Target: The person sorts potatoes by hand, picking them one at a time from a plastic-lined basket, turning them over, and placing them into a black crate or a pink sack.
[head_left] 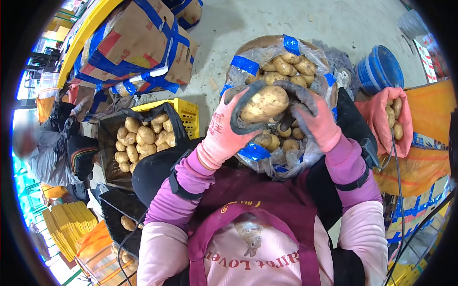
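A large potato [265, 104] is held up above the lined round container [248, 65]. My left hand [231, 123], in a pink glove with dark grey palm and fingers, is closed around its left side. My right hand [316, 114], gloved the same way, curls its fingers at the potato's right end and seems to touch it; part of that contact is hidden. Below both hands, several potatoes [289, 66] lie in the container, whose clear plastic liner is fixed to the rim with blue tape.
On the left stands a dark-lined crate [110, 164] of potatoes beside a yellow crate [189, 114]. Taped cardboard boxes [138, 40] are stacked behind. A blue bucket [380, 70] and a red sack [377, 114] with potatoes stand on the right. Another person [57, 148] sits far left.
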